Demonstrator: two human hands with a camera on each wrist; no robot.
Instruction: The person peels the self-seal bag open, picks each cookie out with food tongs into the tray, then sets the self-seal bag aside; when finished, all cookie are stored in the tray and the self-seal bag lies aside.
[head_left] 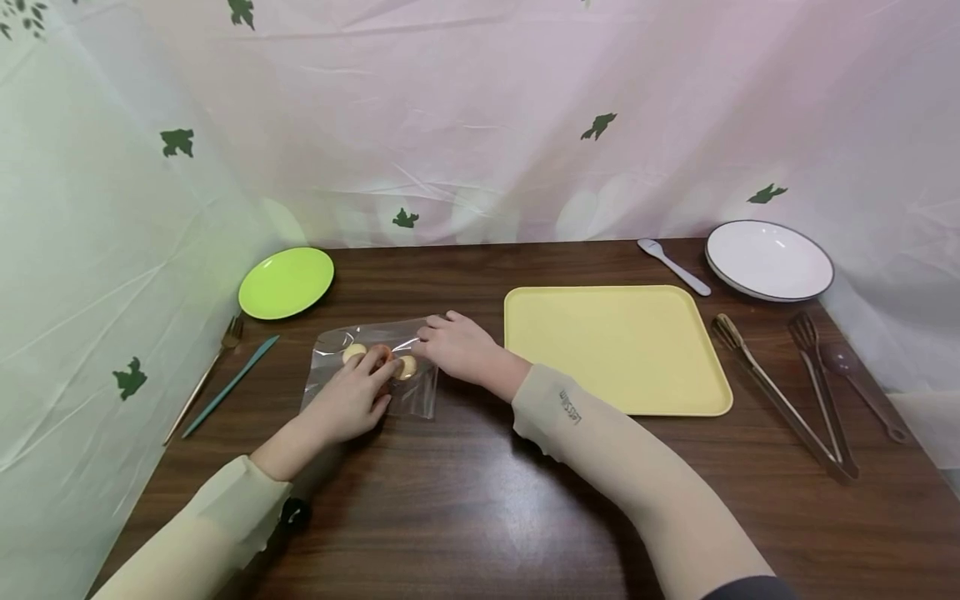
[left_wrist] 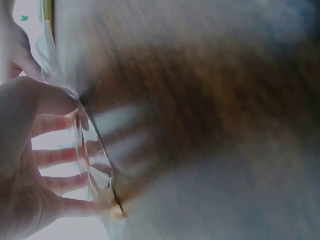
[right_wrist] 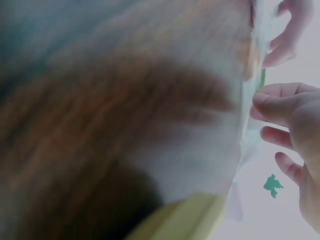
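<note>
A clear plastic bag (head_left: 412,403) lies on the dark wooden table, with small round pieces inside: pale yellow ones (head_left: 406,367) and a reddish-orange one (head_left: 384,353). My left hand (head_left: 348,400) rests on the bag from the near left, partly covering the pieces. In the left wrist view its fingers (left_wrist: 60,157) are spread and fairly straight, their tips at the plastic. At the bag's upper right corner is my right hand (head_left: 461,346). Its thumb and forefinger (right_wrist: 270,102) come together at the plastic edge in the right wrist view, the other fingers held loosely.
To the right lies a yellow tray (head_left: 615,350). Beyond it are a pale spoon-like utensil (head_left: 675,268), a white plate (head_left: 768,258), metal tongs (head_left: 780,400), a fork (head_left: 821,383) and a brown spoon (head_left: 862,390). At left are a green plate (head_left: 287,283), a fork (head_left: 204,377) and a teal knife (head_left: 231,387).
</note>
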